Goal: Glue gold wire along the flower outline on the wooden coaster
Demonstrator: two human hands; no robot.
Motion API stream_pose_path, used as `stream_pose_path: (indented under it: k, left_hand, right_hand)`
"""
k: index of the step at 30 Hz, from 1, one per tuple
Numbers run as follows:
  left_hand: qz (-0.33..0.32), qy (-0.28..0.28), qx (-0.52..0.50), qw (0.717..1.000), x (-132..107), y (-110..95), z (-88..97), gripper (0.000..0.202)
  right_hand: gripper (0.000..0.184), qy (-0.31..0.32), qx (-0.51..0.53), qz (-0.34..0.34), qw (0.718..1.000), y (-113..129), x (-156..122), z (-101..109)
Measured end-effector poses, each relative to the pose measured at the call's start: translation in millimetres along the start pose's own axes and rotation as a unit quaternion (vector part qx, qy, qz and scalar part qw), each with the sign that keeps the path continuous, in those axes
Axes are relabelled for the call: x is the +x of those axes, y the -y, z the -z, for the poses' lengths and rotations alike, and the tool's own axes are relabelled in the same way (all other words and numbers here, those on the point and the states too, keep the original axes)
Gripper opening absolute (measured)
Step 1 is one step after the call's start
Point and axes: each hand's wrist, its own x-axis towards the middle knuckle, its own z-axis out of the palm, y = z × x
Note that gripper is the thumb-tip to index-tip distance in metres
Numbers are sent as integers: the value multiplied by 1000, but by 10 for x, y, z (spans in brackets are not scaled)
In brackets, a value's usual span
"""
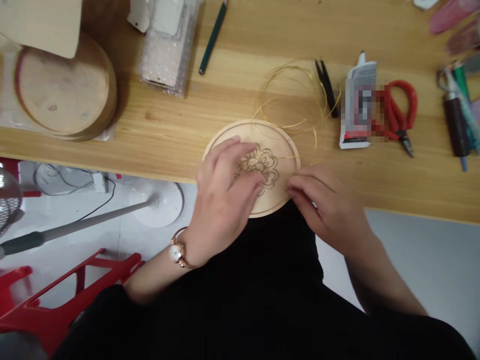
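A round wooden plate (283,200) with a raised rim overhangs the table's front edge. A dark-outlined flower (268,161) is drawn on it. My left hand (227,182) lies over the plate's left side, thumb and index finger apart at the flower, partly covering it. At the plate's right rim, my right hand (324,200) is closed in a pinch; what its fingertips hold is too small to make out. A loose coil of thin gold wire (317,135) spreads behind the plate, slightly blurred, with strands crossing the plate toward the flower.
Black tweezers (327,87), a glue tube (358,107) and red-handled pliers (403,112) lie to the right. A dark green pencil (213,37), bubble-wrapped pieces (165,55) and a round wooden box (107,95) are to the left. A red stool (71,295) stands below.
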Motion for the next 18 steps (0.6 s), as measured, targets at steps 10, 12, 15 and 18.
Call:
stream_pose_path:
  k: [10,12,15,18]
  left_hand:
    - [-6,-50,51,997,-373,90,23,27]
    - [-14,-55,50,997,-393,79,-21,24]
    - [-23,-55,49,997,-388,65,-53,21]
    - [-24,-47,51,997,-378,51,-69,20]
  right_hand:
    - [9,-37,-9,-74,996,151,-46,-103]
    - [9,-29,-17,-78,996,154,-48,-109]
    - [9,-23,-11,-88,996,158,-46,-128]
    - [10,-26,-6,-95,995,169,-44,-143]
